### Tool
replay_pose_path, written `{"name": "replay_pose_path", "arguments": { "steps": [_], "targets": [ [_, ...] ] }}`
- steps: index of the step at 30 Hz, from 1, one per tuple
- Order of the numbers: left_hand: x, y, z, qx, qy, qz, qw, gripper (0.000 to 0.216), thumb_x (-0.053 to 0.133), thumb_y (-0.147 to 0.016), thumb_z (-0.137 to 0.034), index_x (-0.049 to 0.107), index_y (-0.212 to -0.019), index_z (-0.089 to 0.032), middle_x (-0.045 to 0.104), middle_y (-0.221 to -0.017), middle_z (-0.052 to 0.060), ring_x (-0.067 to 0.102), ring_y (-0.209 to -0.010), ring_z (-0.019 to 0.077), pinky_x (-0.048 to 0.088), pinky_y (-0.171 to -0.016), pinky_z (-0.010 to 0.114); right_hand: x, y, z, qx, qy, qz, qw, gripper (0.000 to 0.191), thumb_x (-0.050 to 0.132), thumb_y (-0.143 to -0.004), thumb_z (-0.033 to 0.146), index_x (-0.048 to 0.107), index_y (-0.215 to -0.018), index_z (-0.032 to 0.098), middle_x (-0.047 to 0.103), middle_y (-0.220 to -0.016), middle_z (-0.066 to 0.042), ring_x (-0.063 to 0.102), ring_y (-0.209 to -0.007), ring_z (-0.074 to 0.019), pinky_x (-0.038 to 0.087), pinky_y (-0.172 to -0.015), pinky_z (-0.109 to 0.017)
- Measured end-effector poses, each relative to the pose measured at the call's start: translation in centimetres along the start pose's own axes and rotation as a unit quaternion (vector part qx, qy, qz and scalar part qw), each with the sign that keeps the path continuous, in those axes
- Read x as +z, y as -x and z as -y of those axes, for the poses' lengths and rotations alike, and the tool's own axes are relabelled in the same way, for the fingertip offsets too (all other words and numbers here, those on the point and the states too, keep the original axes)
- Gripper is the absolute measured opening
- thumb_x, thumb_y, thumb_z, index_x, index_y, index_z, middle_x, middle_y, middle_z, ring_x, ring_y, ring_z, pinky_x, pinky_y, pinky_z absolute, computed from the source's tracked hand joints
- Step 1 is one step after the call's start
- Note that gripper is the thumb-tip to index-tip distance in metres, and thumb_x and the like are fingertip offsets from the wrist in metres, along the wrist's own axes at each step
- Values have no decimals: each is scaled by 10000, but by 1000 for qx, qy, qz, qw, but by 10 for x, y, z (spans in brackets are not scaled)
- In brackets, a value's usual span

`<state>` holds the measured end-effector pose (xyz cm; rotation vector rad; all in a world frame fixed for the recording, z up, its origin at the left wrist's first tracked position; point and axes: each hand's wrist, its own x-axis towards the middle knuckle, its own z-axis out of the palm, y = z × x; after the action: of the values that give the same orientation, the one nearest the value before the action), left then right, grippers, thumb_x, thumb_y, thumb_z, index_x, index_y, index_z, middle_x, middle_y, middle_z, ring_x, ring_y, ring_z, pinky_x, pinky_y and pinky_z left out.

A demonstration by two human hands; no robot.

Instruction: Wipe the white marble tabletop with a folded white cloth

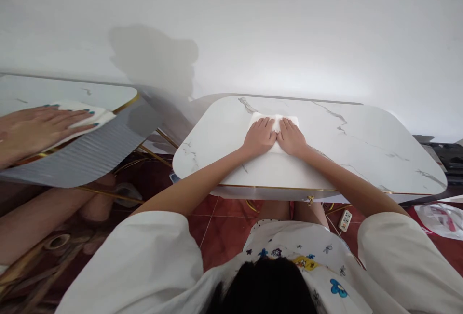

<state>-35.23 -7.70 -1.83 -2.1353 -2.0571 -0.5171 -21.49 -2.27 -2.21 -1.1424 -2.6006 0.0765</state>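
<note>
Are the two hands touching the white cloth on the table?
Touching. The head view shows the left hand and the right hand lying flat, palms down, on the cloth on the table.

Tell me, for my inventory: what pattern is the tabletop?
Tabletop: white marble, grey veins; head view.

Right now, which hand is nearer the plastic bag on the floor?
Right. The right hand presses the cloth, on the side of the plastic bag; the left hand lies beyond.
</note>
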Motion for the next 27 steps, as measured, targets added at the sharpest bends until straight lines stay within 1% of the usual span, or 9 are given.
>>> {"name": "replay_pose_path", "arguments": {
  "steps": [5,10,13,16,21,24,27],
  "targets": [
    [-10,19,-8,-19,-8,10,1000,528,314,-927,-275,449,-1404,-94,464,-1474,155,389,-1383,276,302,-1157,433,-6,16,12,-1,-5,10,1000,582,291,-959,254,358,-1460,-34,353,-1545,-216,303,-1447,-300,242,-1188,-423],
    [-19,39,-16,-30,-27,20,999,539,304,-929,-281,443,-1416,-97,454,-1487,148,385,-1394,273,302,-1163,425,-11,34,24,-2,-19,7,1000,577,308,-950,257,376,-1461,0,360,-1547,-193,311,-1446,-286,248,-1188,-423],
    [-23,51,-19,-41,-34,23,998,544,288,-937,-297,434,-1425,-104,450,-1492,146,387,-1397,275,306,-1164,428,-16,44,31,-1,-30,25,999,584,306,-948,259,364,-1471,4,342,-1559,-182,294,-1455,-280,247,-1192,-418],
    [-25,61,-21,-54,-29,24,998,548,286,-939,-317,426,-1437,-136,447,-1500,131,385,-1403,279,315,-1161,447,-21,51,37,0,-40,41,998,591,303,-948,261,350,-1482,13,327,-1569,-169,276,-1464,-269,243,-1196,-416],
    [-27,74,-29,-64,-21,24,997,556,302,-929,-329,409,-1457,-189,446,-1506,105,379,-1410,288,317,-1159,483,-22,65,39,-8,-55,34,998,595,312,-944,282,359,-1487,43,328,-1567,-165,282,-1462,-280,270,-1183,-466],
    [-31,82,-39,-73,-26,38,996,556,300,-929,-336,409,-1456,-200,437,-1513,100,370,-1417,282,312,-1161,489,-21,77,38,-9,-60,25,998,594,322,-943,286,359,-1497,74,334,-1566,-149,290,-1459,-278,272,-1182,-479],
    [-32,87,-53,-83,-30,49,995,554,306,-926,-331,412,-1453,-197,424,-1521,109,361,-1423,287,305,-1161,505,-23,89,34,-10,-53,26,998,589,329,-944,281,368,-1494,76,334,-1567,-144,288,-1461,-271,264,-1190,-468]
  ]
}}
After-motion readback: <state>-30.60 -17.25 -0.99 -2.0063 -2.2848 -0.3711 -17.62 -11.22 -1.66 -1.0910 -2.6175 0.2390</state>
